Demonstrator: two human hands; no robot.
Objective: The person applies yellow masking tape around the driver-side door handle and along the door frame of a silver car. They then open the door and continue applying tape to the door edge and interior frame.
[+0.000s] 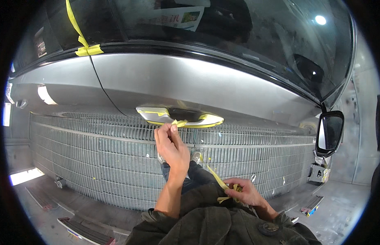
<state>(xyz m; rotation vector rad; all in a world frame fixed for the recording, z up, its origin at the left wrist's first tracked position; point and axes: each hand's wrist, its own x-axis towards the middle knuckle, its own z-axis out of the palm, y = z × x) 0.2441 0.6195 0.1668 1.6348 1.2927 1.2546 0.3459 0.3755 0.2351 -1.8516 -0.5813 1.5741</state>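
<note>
A silver car door spans the view, its door handle edged with yellow masking tape. My left hand is at the lower edge of the handle, thumb and fingers pinched on a short piece of yellow tape. Lower and to the right, near my jacket, my right hand is closed round crumpled yellow masking tape. From it a loose strip stretches up and left toward my shoes.
More yellow tape crosses the door seam at the window sill. The side mirror juts out at the right. Beneath me lies a metal floor grating with small scraps on it. Dark window glass fills the top.
</note>
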